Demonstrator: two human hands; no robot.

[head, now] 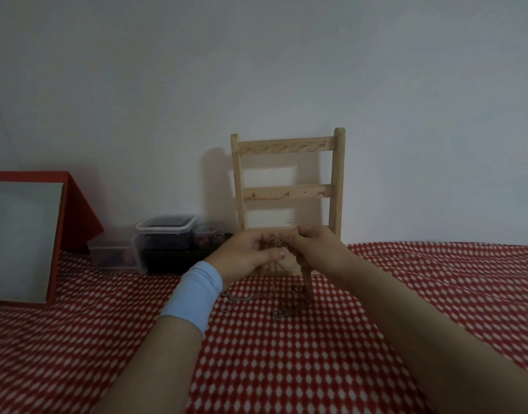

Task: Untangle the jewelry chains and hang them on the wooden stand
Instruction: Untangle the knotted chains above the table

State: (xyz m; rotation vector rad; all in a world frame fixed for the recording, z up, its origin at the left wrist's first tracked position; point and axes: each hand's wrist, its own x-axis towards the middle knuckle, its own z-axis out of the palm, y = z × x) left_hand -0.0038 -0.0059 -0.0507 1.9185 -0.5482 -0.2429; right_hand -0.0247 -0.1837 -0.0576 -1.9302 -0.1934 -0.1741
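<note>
Two hands, the left hand (pixel 248 253) and the right hand (pixel 313 245), pinch the tangled chains (pixel 274 242) just in front of the wooden stand (pixel 288 191) — tails trailing on the cloth (pixel 286 369) — so tease loops apart gently, never tugging.

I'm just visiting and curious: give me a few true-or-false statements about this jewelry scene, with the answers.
1. No chain hangs on the pale wooden ladder-shaped stand. True.
2. The left hand and right hand both grip the tangled metal chains. True.
3. The red-framed mirror stands right of the stand. False: it stands left of it.
4. The cloth under the hands is plain blue. False: red with white dots.
5. The light blue wristband is on the right wrist. False: the left wrist.
</note>
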